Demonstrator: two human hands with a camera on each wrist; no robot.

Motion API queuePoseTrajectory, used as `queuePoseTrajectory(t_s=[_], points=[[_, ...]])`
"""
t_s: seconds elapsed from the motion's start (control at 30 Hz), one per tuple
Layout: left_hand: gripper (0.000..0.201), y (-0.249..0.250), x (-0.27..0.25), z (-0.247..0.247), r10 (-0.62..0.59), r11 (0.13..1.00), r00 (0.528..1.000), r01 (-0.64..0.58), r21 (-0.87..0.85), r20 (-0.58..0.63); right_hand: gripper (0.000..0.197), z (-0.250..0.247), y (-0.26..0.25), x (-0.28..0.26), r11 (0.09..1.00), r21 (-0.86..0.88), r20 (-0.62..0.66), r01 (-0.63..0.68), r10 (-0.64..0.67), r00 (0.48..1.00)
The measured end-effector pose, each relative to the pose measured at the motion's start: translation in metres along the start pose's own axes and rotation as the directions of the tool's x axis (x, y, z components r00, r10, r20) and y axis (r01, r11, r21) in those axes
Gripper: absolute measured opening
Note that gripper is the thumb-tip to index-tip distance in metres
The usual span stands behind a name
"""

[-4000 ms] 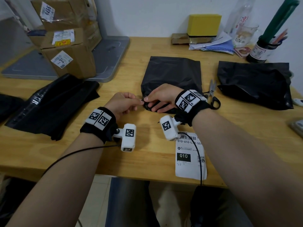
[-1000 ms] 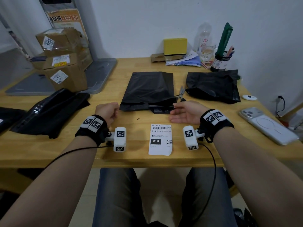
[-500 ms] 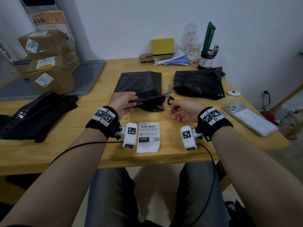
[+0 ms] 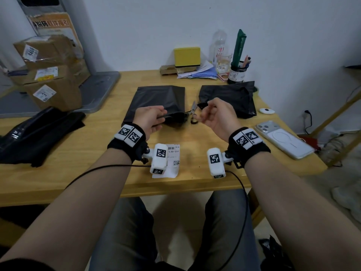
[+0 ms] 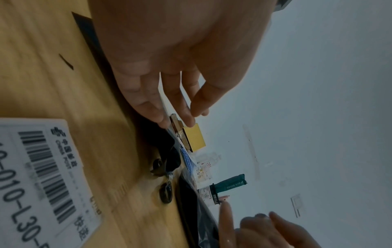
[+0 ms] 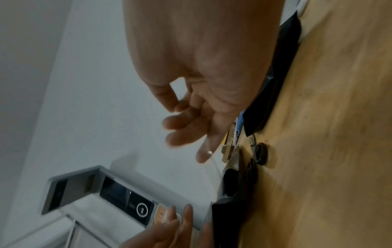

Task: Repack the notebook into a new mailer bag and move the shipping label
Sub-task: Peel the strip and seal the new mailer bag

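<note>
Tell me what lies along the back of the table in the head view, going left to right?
Stacked cardboard boxes → yellow box → clear plastic bottle → dark pen holder with a tall green item.

Both forearms are bare from the elbow down. Each wrist wears a wide black fabric band; the left band (image 4: 127,145) and the right band (image 4: 249,149) each carry two white square tiles printed with black-and-white fiducial patterns on top. Beside each band, on its inner side, a small white boxy camera is fixed by a short black bracket: the left camera (image 4: 159,160), the right camera (image 4: 215,162), each with fiducial markers on its faces. A thin black cable (image 4: 93,171) runs back from each camera along the arm. The legs wear dark grey-blue trousers (image 4: 125,231).
</note>
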State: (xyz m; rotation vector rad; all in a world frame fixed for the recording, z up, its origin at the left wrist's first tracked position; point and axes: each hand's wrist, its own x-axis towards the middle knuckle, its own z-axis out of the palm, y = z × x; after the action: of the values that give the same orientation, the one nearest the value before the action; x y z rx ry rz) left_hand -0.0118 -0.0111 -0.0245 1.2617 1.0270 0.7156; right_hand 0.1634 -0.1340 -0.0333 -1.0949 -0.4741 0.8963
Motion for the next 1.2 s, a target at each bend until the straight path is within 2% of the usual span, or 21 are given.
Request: queuePoseTrajectory(t_s=[0.07, 0.13, 0.2, 0.37, 0.47, 0.57, 0.63, 0.67, 0.77, 0.83, 0.93, 0.97, 1.03, 1.13, 1.2], points=[[0.02, -0.001, -0.001, 0.0, -0.008, 1.0, 1.0, 0.008, 0.013, 0.013, 0.011, 0.006, -0.002, -0.001, 0.987, -0.143, -0.067, -0.077, 0.068, 0.995], [0.019, -0.003, -0.002, -0.002, -0.019, 1.0, 0.999, 0.019, 0.017, 0.027, 0.009, 0.008, 0.0, -0.003, 0.9, -0.404, -0.131, -0.165, 0.121, 0.984], [0.018, -0.004, -0.003, -0.002, -0.032, 0.999, 0.999, 0.031, 0.021, 0.044, 0.012, 0.007, 0.002, -0.003, 0.801, -0.551, -0.144, -0.237, 0.189, 0.972], [0.017, -0.006, -0.004, -0.005, -0.05, 0.998, 0.996, 0.048, 0.031, 0.07, 0.01, 0.004, 0.004, -0.001, 0.654, -0.693, -0.106, -0.305, 0.326, 0.94], [0.018, -0.007, -0.003, -0.008, -0.057, 0.998, 0.995, 0.055, 0.034, 0.077, 0.013, 0.002, 0.006, 0.004, 0.609, -0.744, -0.119, -0.276, 0.285, 0.951], [0.019, -0.007, -0.002, -0.01, -0.061, 0.998, 0.995, 0.058, 0.034, 0.08, 0.026, -0.002, 0.009, 0.008, 0.594, -0.759, -0.137, -0.266, 0.253, 0.958], [0.019, -0.006, -0.001, -0.012, -0.062, 0.998, 0.994, 0.059, 0.037, 0.087, 0.022, -0.001, 0.011, 0.01, 0.627, -0.74, -0.124, -0.243, 0.228, 0.966], [0.02, -0.005, 0.0, -0.013, -0.063, 0.997, 0.993, 0.058, 0.049, 0.1, 0.02, 0.0, 0.011, 0.011, 0.673, -0.708, -0.105, -0.215, 0.201, 0.974], [0.024, 0.001, -0.003, -0.009, -0.07, 0.991, 0.973, 0.043, 0.127, 0.221, 0.023, 0.011, 0.01, 0.011, 0.874, -0.478, 0.025, -0.088, 0.114, 0.993], [0.026, 0.006, -0.006, -0.003, -0.079, 0.982, 0.931, 0.012, 0.188, 0.357, 0.028, 0.022, 0.008, 0.014, 0.959, -0.279, 0.096, -0.042, 0.071, 0.993], [0.027, 0.011, -0.008, 0.007, -0.103, 0.959, 0.822, -0.067, 0.274, 0.56, 0.026, 0.041, 0.005, 0.021, 0.996, -0.08, 0.129, 0.028, -0.018, 0.991], [0.029, 0.011, -0.006, 0.01, -0.118, 0.955, 0.792, -0.074, 0.287, 0.599, 0.026, 0.047, 0.005, 0.023, 0.998, -0.037, 0.132, 0.052, -0.046, 0.99], [0.028, 0.012, 0.001, 0.015, -0.134, 0.948, 0.766, -0.086, 0.306, 0.629, 0.027, 0.057, 0.005, 0.027, 0.997, 0.043, 0.14, 0.069, -0.074, 0.987], [0.017, 0.01, 0.016, 0.015, -0.077, 0.923, 0.8, -0.169, 0.346, 0.595, 0.027, 0.065, 0.005, 0.033, 0.995, 0.09, 0.16, 0.053, -0.067, 0.985], [0.014, 0.008, 0.028, 0.009, -0.033, 0.916, 0.853, -0.183, 0.358, 0.52, 0.025, 0.064, 0.003, 0.04, 0.998, -0.017, 0.146, 0.059, -0.056, 0.988]])
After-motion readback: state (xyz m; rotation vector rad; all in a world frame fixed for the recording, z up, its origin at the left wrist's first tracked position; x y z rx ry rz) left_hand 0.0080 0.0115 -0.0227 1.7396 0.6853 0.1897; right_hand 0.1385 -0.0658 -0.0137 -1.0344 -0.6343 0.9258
